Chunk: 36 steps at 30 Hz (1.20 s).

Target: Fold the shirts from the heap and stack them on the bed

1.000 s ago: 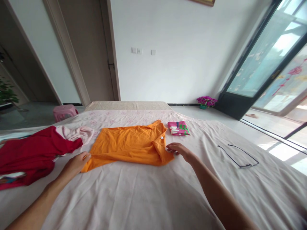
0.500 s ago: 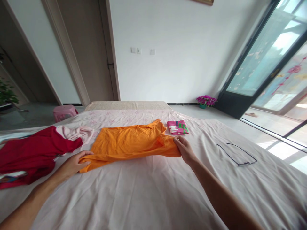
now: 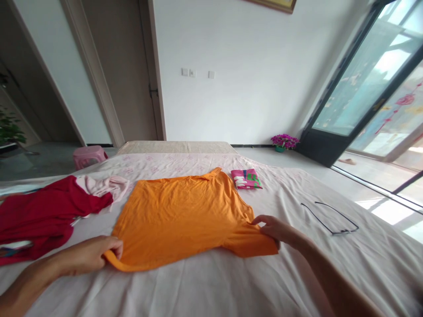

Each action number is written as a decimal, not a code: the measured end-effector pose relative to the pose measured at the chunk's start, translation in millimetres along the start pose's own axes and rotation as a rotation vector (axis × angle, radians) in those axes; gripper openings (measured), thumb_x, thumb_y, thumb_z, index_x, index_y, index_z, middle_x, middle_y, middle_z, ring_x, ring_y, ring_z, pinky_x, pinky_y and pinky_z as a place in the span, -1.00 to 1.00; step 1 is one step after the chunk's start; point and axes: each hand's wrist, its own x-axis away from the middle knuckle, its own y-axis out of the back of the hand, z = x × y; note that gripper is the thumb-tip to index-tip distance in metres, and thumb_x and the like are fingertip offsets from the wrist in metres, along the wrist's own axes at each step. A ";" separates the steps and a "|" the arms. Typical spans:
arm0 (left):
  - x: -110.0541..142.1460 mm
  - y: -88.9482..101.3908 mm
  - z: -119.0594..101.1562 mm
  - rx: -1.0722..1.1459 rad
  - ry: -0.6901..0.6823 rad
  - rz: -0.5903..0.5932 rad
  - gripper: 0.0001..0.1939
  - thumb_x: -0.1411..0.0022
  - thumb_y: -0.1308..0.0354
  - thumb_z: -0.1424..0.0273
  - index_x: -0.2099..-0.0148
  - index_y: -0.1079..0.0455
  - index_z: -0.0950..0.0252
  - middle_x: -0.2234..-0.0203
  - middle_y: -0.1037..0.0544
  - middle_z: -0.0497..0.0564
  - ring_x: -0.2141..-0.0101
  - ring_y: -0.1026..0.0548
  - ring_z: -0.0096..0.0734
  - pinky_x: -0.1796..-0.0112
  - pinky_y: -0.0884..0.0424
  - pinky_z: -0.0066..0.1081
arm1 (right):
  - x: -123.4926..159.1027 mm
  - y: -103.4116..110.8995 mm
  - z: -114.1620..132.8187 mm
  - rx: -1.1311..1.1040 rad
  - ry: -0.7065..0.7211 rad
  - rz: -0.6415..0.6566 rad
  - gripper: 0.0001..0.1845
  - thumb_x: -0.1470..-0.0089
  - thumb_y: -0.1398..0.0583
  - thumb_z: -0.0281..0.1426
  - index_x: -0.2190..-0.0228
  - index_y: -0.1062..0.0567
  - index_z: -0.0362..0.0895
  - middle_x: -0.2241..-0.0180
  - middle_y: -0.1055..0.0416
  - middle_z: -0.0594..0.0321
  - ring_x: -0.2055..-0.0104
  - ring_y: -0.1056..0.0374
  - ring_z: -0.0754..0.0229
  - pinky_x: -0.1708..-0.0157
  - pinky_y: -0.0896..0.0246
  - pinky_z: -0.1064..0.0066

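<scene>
1. While both hands are on it, the orange shirt [image 3: 185,215] lies spread across the middle of the pale sheet [image 3: 172,295], its near left hem curled up, one sleeve pointing to the near right
2. Clamped on that hem, the left hand [image 3: 94,255] covers the corner, its fingertips curled out of sight
3. Well apart from it, the right hand [image 3: 277,231] touches the shirt by the sleeve; its lower fingers are shadowed at the sleeve's end, so whether they grip I cannot tell
4. The shirt's underside is hidden, and its bunched far edge is hard to make out
5. Just beyond, on the far right, sits a folded pink cloth [image 3: 246,179] with a white and green print
6. To the left, a red garment [image 3: 42,211], cut off by the frame, partly covers a pale pink garment [image 3: 114,187]
7. The right forearm stands between the shirt and the glasses [image 3: 345,231], farther right
8. Far left, a pink stool [image 3: 89,155] is partly hidden by the sheet; far right are purple flowers [image 3: 286,140], and a picture frame [image 3: 280,6] is cut off above
</scene>
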 end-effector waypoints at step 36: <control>-230.0 8.2 -66.4 -0.390 -0.102 -0.603 -0.39 -0.39 0.14 0.11 -0.38 -0.13 0.25 -0.37 -0.10 0.15 -0.36 -0.02 -0.11 -0.30 0.04 -0.08 | -237.4 -103.9 151.1 0.754 0.424 -0.287 -0.26 -0.32 0.17 -0.04 -0.38 0.09 -0.13 -0.42 0.24 0.16 -0.45 0.36 0.09 -0.35 0.49 0.16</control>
